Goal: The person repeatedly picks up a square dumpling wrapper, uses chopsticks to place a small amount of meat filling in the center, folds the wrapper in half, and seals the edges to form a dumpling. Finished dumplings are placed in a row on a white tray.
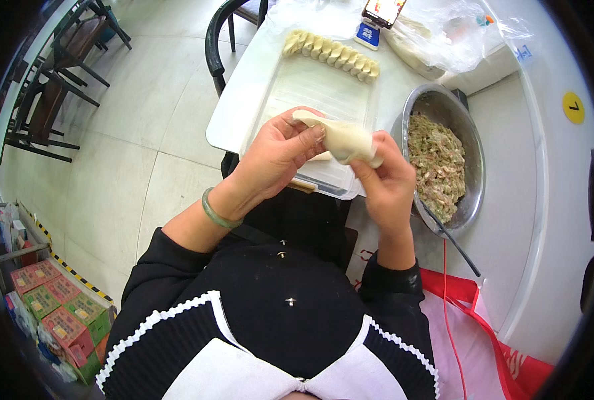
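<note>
A pale dough wrapper (349,138) is stretched between my two hands above a shallow clear plastic tray (322,95). My left hand (289,150) pinches one end between thumb and fingers. At the other end, my right hand (389,180) grips the dough, slightly blurred. Whether filling sits inside the wrapper is hard to tell. Along the tray's far end stands a tight row of folded dumplings (334,54). More flat dough (322,157) shows partly beneath my hands. To the right, a steel bowl (476,200) holds chopped filling (437,165).
A dark stick (451,242) leans over the bowl's near rim. Past the tray are a propped phone (384,12), a blue-and-white box (367,36) and clear plastic bags (456,35). A black chair (214,45) stands beyond the table's left edge. Red cord (447,315) hangs at right.
</note>
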A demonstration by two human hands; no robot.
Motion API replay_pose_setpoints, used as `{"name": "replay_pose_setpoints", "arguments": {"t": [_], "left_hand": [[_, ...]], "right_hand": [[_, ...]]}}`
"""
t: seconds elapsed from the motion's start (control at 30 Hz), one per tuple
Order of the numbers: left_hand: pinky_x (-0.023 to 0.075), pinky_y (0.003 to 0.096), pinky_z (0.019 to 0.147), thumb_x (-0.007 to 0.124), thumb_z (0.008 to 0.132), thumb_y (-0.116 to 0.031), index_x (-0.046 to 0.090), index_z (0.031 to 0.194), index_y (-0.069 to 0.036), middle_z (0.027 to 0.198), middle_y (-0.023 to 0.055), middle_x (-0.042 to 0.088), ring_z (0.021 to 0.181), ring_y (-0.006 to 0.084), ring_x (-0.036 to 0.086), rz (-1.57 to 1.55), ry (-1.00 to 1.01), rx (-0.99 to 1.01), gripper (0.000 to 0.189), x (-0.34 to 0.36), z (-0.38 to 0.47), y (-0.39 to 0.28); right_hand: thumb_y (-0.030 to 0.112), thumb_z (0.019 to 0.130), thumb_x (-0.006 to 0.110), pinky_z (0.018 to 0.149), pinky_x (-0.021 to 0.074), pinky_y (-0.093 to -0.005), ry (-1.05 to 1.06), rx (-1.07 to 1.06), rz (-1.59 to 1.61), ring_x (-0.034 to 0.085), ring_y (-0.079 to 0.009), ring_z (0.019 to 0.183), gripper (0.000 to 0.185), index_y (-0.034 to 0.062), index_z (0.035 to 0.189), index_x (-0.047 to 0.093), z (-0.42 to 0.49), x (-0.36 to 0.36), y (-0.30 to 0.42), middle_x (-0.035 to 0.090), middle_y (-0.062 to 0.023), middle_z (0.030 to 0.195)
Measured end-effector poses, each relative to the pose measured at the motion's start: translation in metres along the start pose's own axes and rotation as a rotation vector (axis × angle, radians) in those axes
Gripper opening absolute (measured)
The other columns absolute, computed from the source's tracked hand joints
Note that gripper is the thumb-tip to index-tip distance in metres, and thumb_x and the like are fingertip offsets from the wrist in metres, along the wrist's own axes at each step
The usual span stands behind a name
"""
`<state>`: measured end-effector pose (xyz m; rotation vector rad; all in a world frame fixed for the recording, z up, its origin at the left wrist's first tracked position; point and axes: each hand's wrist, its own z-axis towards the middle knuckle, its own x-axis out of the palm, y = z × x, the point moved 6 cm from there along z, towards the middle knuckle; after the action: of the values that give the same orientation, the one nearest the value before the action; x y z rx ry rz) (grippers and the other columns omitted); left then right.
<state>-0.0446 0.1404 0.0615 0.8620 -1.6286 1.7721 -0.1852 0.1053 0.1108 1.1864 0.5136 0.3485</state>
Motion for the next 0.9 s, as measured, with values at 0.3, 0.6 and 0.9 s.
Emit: {"name": "replay_pose_setpoints", "arguments": {"t": [0.3,0.6,0.9], "left_hand": [[0.0521,0.0312,0.066,0.06,0.086,-0.008,0.05,0.129,-0.009,0.088,0.0137,0.069,0.074,0.0286,0.067,1.232,-0.009,0.717,0.044,-0.005,0.011,-0.065],[0.049,0.0418,0.075,0.061,0.073,0.001,0.056,0.098,-0.006,0.095,0.0178,0.056,0.085,0.0365,0.058,1.828,-0.289,0.497,0.027,-0.09,0.131,-0.063],[0.0487,0.0426,0.074,0.056,0.073,0.001,0.058,0.094,-0.006,0.094,0.0175,0.057,0.085,0.0366,0.058,1.757,-0.323,0.534,0.021,-0.101,0.139,-0.057]], "right_hand": [[-0.005,0.078,0.063,0.057,0.047,-0.0253,-0.074,-0.409,-0.372,0.061,-0.0178,0.075,0.015,0.0004,0.092,0.067,0.041,0.023,0.02,0.065,-0.0105,0.09],[0.007,0.079,0.065,0.05,0.0495,-0.0251,-0.15,0.149,-0.439,0.063,-0.0123,0.055,0.022,-0.0032,0.096,0.056,0.183,0.039,-0.113,0.065,-0.0096,0.069],[0.007,0.076,0.07,0.051,0.0497,-0.0284,-0.11,-0.036,-0.788,0.064,-0.0173,0.051,0.026,-0.0002,0.09,0.05,0.203,0.051,-0.125,0.064,-0.0107,0.061]]}}
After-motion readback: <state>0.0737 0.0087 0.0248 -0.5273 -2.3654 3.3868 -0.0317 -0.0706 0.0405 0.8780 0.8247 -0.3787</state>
